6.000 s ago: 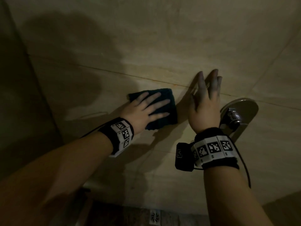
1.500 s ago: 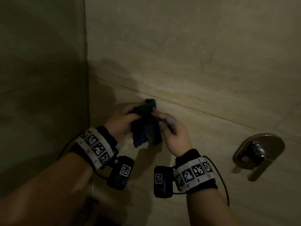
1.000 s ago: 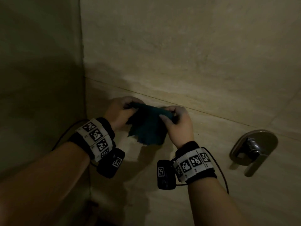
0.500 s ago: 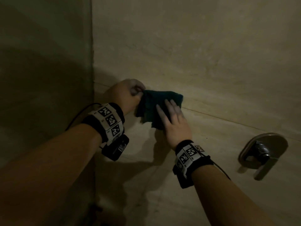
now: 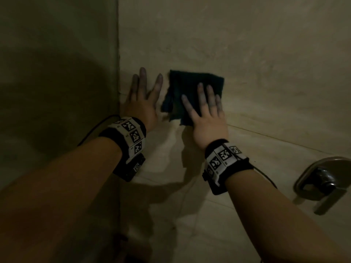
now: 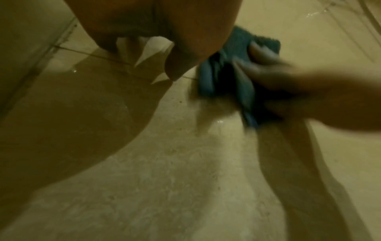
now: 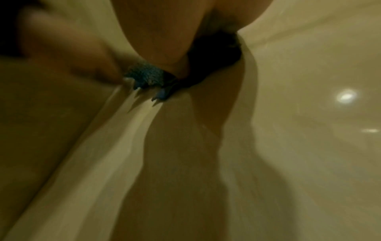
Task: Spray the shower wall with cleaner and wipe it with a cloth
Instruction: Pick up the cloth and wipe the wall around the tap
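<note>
A dark teal cloth (image 5: pixel 191 86) lies flat against the beige shower wall (image 5: pixel 247 44), near the corner. My right hand (image 5: pixel 204 105) presses it to the wall with straight, spread fingers. To its left my left hand (image 5: pixel 143 95) rests flat on the bare wall with fingers straight, apart from the cloth. In the left wrist view the cloth (image 6: pixel 224 71) shows blue under the blurred right hand (image 6: pixel 274 81). The right wrist view shows a cloth (image 7: pixel 145 75) edge under my palm. No spray bottle is in view.
A metal shower valve with a lever handle (image 5: pixel 322 184) sticks out of the wall at the lower right. The side wall (image 5: pixel 57 73) meets the wiped wall at a corner just left of my left hand. A grout line (image 5: pixel 275 138) runs across the tiles.
Both hands held the cloth and unfolded it a second ago. The left hand has let go and now lies flat on the wall, while the right hand presses the cloth higher up.
</note>
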A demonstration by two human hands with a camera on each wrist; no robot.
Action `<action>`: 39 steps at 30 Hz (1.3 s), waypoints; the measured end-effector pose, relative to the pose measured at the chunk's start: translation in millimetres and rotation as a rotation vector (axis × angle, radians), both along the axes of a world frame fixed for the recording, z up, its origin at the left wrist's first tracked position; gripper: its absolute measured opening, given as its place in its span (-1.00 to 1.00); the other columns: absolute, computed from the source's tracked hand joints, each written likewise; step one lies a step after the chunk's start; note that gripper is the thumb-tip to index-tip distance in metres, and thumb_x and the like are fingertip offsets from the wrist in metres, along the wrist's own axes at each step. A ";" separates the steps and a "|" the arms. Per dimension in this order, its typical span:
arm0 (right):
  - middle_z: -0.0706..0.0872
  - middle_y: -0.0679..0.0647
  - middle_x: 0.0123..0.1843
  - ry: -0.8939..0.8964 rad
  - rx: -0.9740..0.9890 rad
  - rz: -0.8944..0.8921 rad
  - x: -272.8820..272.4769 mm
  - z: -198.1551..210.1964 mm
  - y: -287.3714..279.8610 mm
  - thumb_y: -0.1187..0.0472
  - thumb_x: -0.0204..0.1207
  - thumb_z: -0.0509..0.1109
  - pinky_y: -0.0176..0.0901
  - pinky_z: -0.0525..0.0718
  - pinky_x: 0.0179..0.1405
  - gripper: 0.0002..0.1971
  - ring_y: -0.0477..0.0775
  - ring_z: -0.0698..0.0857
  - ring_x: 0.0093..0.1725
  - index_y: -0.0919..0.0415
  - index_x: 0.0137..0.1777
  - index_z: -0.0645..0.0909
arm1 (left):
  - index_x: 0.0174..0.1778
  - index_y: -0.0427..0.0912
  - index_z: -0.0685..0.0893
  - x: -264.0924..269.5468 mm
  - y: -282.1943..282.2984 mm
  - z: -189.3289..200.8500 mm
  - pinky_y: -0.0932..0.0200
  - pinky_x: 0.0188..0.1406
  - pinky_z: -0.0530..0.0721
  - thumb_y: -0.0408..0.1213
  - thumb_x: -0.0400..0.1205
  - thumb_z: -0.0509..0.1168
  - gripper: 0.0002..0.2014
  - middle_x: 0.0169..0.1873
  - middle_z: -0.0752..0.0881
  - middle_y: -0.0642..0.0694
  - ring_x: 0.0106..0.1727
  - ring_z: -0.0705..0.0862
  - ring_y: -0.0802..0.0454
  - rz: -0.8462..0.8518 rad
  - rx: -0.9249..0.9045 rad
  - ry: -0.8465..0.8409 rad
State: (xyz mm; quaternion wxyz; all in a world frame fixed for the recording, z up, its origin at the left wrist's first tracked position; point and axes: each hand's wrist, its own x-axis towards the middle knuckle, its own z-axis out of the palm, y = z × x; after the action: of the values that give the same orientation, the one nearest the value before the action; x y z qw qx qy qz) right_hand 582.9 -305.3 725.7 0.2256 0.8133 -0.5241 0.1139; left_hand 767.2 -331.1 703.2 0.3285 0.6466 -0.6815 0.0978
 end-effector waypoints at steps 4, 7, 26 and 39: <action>-0.74 0.01 0.41 0.108 0.180 -0.052 -18.2 -47.7 6.3 0.19 0.67 0.04 -0.01 -0.59 0.46 -0.23 0.05 -0.65 0.46 -0.16 0.57 -0.51 | 0.62 0.20 -0.33 -4.2 3.1 3.1 -0.25 0.61 0.16 -0.37 0.67 0.07 -0.20 0.62 -0.44 -0.11 0.66 -0.35 -0.19 0.007 0.068 0.019; -0.86 -0.05 0.29 0.106 0.287 -0.084 -29.8 -74.5 13.0 0.21 0.68 0.02 -0.11 -0.83 0.31 -0.22 0.01 -0.80 0.30 -0.19 0.44 -0.62 | 0.62 0.12 -0.39 -10.1 6.3 1.1 -0.24 0.65 0.05 -0.21 0.68 0.12 -0.18 0.61 -0.46 -0.18 0.66 -0.34 -0.25 0.031 0.104 -0.021; -0.87 -0.03 0.28 -0.011 0.142 -0.214 -91.2 -44.0 26.4 0.18 0.70 0.06 -0.12 -0.79 0.36 -0.19 0.00 -0.64 0.45 -0.23 0.39 -0.66 | 0.65 -0.03 -0.31 -74.8 18.3 14.1 -0.16 0.66 -0.20 -0.16 0.67 0.13 -0.20 0.64 -0.36 -0.26 0.66 -0.31 -0.30 -0.159 -0.036 -0.304; -0.73 -0.05 0.37 -0.132 0.095 -0.337 -145.0 -16.1 38.2 0.20 0.72 0.01 -0.09 -0.51 0.51 -0.26 -0.08 -0.58 0.45 -0.26 0.38 -0.60 | 0.63 -0.06 -0.39 -123.2 29.5 15.4 -0.12 0.65 -0.24 -0.13 0.70 0.07 -0.21 0.63 -0.39 -0.25 0.65 -0.35 -0.28 -0.214 -0.046 -0.429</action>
State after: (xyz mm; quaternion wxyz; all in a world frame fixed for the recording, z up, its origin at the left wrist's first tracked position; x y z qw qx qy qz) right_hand 437.9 -267.2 709.7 0.1680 0.7144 -0.6715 0.1030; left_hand 644.0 -301.5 718.6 0.1993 0.5274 -0.7979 0.2132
